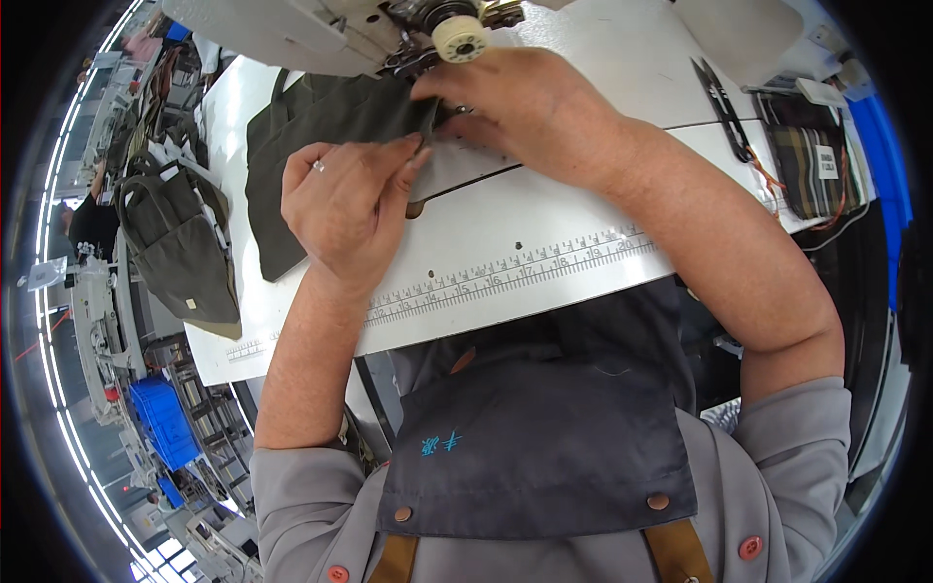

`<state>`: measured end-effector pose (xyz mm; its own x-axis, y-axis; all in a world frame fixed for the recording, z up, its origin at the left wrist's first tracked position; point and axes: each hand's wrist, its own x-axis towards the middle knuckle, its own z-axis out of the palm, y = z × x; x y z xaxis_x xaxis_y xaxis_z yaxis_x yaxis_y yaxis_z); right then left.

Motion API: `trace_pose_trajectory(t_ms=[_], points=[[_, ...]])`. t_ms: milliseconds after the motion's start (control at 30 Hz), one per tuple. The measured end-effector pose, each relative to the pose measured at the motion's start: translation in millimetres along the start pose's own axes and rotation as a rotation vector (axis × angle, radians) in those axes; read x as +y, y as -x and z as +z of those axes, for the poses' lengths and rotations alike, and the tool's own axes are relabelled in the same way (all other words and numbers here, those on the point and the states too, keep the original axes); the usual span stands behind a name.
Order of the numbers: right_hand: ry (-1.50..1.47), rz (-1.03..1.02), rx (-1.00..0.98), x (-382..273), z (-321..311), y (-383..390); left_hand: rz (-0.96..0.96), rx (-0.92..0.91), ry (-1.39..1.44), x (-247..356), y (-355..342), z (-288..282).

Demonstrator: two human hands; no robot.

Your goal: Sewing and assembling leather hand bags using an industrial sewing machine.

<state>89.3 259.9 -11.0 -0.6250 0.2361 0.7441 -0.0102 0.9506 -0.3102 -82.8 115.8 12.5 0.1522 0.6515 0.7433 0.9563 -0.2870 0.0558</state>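
A dark olive fabric piece lies on the white sewing machine table, its right edge under the machine head. My left hand, with a ring on one finger, is closed, pinching that edge between thumb and fingertips. Close by, beside the round cream dial, my right hand curls its fingers around the fabric's upper right corner. The needle area is mostly hidden behind the right hand and the machine head.
A printed ruler runs along the table's near edge. Black scissors lie at the right, beside striped cloth. An olive backpack rests at the table's left edge. Further left is a blue crate, with a person beyond.
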Motion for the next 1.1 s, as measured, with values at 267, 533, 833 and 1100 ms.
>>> trace_pose_trajectory(t_ms=[267, 533, 833, 1100], points=[[0.081, -0.099, -0.026, -4.0, -2.4, 2.6, 0.096, 0.02, -0.053, 1.9, -1.7, 2.2], [0.11, -0.175, -0.064, -3.2, 0.4, 3.1, 0.13, 0.025, -0.054, 1.1, 1.4, 3.0], [0.051, -0.287, -0.218, -2.4, -9.0, 1.5, -0.002, -0.565, 0.175, -12.3, -1.4, -14.2], [0.17, -0.295, -0.213, -9.9, -10.7, -1.0, 0.178, -0.552, -0.018, -18.4, 11.9, -7.6]])
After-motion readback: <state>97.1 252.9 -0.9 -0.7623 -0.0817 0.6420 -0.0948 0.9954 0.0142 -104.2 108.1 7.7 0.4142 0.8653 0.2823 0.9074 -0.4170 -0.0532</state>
